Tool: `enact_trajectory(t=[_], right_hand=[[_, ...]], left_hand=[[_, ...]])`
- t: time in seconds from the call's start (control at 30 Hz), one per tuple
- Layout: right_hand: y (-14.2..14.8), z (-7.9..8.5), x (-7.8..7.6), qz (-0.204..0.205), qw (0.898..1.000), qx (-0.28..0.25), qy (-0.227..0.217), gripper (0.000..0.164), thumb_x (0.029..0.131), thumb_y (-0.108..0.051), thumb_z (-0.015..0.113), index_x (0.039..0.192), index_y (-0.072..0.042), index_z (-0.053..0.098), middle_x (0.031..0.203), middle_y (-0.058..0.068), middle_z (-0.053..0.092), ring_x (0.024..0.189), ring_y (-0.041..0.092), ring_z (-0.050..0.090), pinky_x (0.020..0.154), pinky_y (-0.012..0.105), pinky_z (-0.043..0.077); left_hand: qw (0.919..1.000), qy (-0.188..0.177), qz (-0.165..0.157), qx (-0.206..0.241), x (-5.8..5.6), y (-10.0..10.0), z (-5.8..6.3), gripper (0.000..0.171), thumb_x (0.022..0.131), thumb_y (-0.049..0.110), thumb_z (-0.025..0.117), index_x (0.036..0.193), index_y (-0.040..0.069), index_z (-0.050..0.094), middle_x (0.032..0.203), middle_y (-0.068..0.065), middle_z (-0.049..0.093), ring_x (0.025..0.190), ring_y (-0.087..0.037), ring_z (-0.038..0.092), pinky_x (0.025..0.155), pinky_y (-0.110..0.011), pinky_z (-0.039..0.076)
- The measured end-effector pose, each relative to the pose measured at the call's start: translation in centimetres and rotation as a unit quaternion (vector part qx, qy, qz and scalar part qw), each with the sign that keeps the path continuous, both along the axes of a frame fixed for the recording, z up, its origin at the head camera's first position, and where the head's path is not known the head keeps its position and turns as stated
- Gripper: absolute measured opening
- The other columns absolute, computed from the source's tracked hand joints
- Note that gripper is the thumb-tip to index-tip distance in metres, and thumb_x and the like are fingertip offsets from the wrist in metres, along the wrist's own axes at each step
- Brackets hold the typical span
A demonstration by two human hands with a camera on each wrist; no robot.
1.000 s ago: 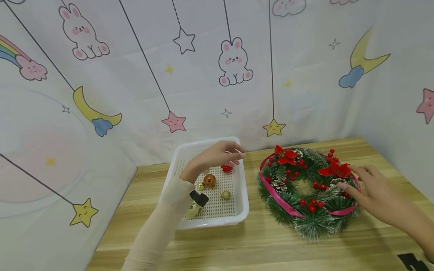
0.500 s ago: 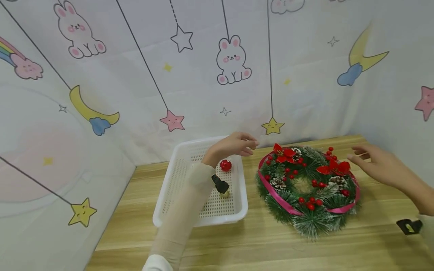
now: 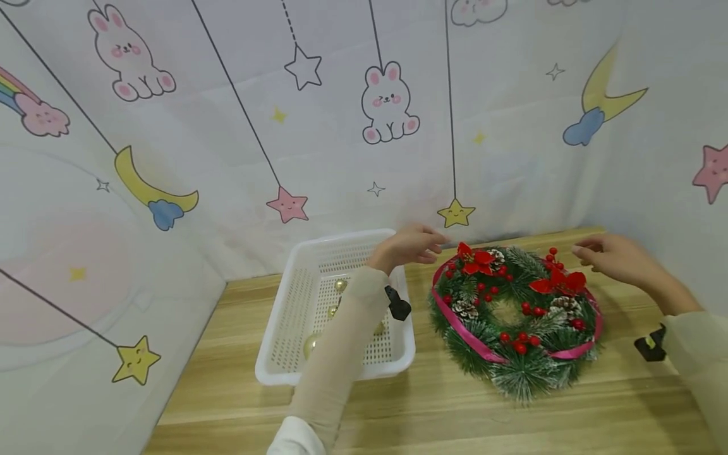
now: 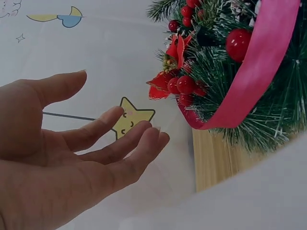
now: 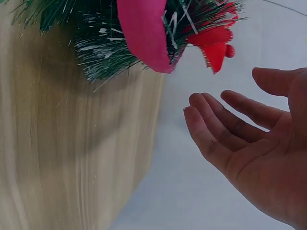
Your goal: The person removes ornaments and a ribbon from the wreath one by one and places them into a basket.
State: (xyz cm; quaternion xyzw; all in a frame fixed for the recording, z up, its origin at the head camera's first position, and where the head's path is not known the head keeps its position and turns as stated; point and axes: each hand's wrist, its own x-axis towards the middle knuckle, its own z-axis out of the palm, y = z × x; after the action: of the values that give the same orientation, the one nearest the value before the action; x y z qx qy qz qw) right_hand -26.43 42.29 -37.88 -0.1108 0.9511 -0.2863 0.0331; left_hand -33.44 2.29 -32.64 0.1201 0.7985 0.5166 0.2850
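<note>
A green Christmas wreath (image 3: 526, 373) lies on the wooden table, dressed with red poinsettias, berries, pinecones and a pink ribbon (image 3: 472, 341). My left hand (image 3: 412, 245) hovers at its upper left side, over the basket's far right corner. In the left wrist view that hand (image 4: 96, 155) has relaxed, slightly bent fingers and an empty palm. Beyond the wreath's upper right side is my right hand (image 3: 617, 258), near a red poinsettia (image 3: 560, 282). The right wrist view shows this hand (image 5: 249, 139) empty too, fingers loosely bent and thumb apart.
A white perforated plastic basket (image 3: 273, 379) stands left of the wreath, with several ornaments such as a gold ball (image 3: 340, 285) inside. My left forearm crosses over it and hides part of its contents. A printed curtain (image 3: 341, 151) hangs behind the table (image 3: 443, 417).
My left hand has moved right, from above the basket toward the wreath. My right hand has lifted off the wreath's right side and shifted to its far right. The wreath stays in place.
</note>
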Motion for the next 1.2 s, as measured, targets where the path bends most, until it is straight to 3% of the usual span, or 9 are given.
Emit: enact_trajectory(t=[0.23,0.33,0.5,0.63,0.73,0.8,0.9,1.0,1.2], right_hand=[[0.3,-1.3,-1.9,0.018,0.998,-0.031,-0.059,0.059,0.115,-0.027,0.039,0.144,0.023,0.043,0.134,0.048,0.057,0.116,0.055,0.066,0.09,0.056,0.061],[0.4,-1.7,-2.5,0.02,0.996,-0.039,-0.076,0.059,0.115,-0.028,0.039,0.144,0.023,0.044,0.133,0.046,0.058,0.116,0.054,0.067,0.091,0.056,0.061],[0.3,-2.4,-3.1,0.018,0.994,-0.054,-0.092,0.056,0.115,-0.028,0.04,0.142,0.021,0.049,0.129,0.04,0.065,0.114,0.048,0.069,0.091,0.054,0.062],[0.3,-2.9,-3.0,0.019,0.992,-0.059,-0.106,0.055,0.116,-0.028,0.039,0.143,0.019,0.049,0.132,0.039,0.062,0.117,0.049,0.066,0.092,0.056,0.06],[0.2,-3.1,-2.9,0.021,0.992,-0.057,-0.111,0.053,0.116,-0.025,0.038,0.146,0.017,0.047,0.139,0.042,0.055,0.121,0.053,0.062,0.093,0.058,0.059],[0.2,-3.2,-3.0,0.021,0.993,-0.05,-0.108,0.05,0.115,-0.021,0.038,0.147,0.017,0.047,0.143,0.044,0.052,0.116,0.047,0.065,0.089,0.054,0.06],[0.1,-3.4,-3.0,0.019,0.993,-0.053,-0.109,0.048,0.113,-0.015,0.038,0.147,0.018,0.045,0.143,0.044,0.051,0.086,0.024,0.066,0.076,0.041,0.058],[-0.1,-3.6,-3.2,0.013,0.992,-0.058,-0.111,0.047,0.112,-0.012,0.039,0.147,0.019,0.044,0.137,0.042,0.056,0.062,0.01,0.046,0.067,0.035,0.047],[-0.2,-3.6,-3.7,-0.01,0.994,-0.062,-0.085,0.048,0.112,-0.015,0.044,0.144,0.02,0.047,0.13,0.038,0.065,0.087,0.023,0.07,0.078,0.043,0.059]], left_hand=[[0.9991,0.002,0.038,-0.017,-0.5,1.2,-1.3,0.028,0.104,0.03,0.066,0.115,0.004,0.064,0.126,-0.014,0.061,0.093,-0.022,0.058,0.072,-0.026,0.052],[0.9992,0.0,0.033,-0.024,-0.7,1.6,-1.9,0.029,0.105,0.029,0.064,0.088,0.012,0.048,0.097,-0.006,0.053,0.072,-0.018,0.044,0.065,-0.028,0.043],[0.9984,0.005,0.043,-0.037,-0.5,2.2,-2.7,0.038,0.105,0.026,0.063,0.078,0.015,0.039,0.077,0.0,0.037,0.062,-0.014,0.031,0.064,-0.032,0.036],[0.9972,0.006,0.056,-0.049,-0.3,2.7,-3.2,0.025,0.104,0.026,0.064,0.105,0.002,0.056,0.104,-0.01,0.055,0.089,-0.023,0.053,0.081,-0.037,0.051],[0.9961,0.001,0.06,-0.064,-0.3,3.0,-3.4,0.048,0.104,0.028,0.063,0.14,-0.003,0.052,0.137,-0.024,0.057,0.121,-0.041,0.061,0.105,-0.05,0.054],[0.9952,-0.007,0.06,-0.077,-0.3,3.1,-3.6,0.059,0.105,0.03,0.062,0.152,0.0,0.045,0.147,-0.03,0.053,0.128,-0.048,0.06,0.109,-0.055,0.053],[0.9939,-0.017,0.054,-0.094,-0.5,3.2,-3.8,0.062,0.105,0.033,0.06,0.155,0.001,0.042,0.143,-0.031,0.055,0.12,-0.046,0.064,0.108,-0.055,0.054],[0.9934,-0.024,0.052,-0.099,-0.6,3.2,-4.1,0.061,0.107,0.035,0.058,0.156,0.002,0.042,0.141,-0.031,0.057,0.116,-0.043,0.065,0.108,-0.053,0.055],[0.9925,-0.028,0.07,-0.096,-0.8,3.1,-4.4,0.051,0.111,0.038,0.046,0.137,-0.004,0.06,0.135,-0.027,0.064,0.112,-0.042,0.067,0.109,-0.054,0.053]])
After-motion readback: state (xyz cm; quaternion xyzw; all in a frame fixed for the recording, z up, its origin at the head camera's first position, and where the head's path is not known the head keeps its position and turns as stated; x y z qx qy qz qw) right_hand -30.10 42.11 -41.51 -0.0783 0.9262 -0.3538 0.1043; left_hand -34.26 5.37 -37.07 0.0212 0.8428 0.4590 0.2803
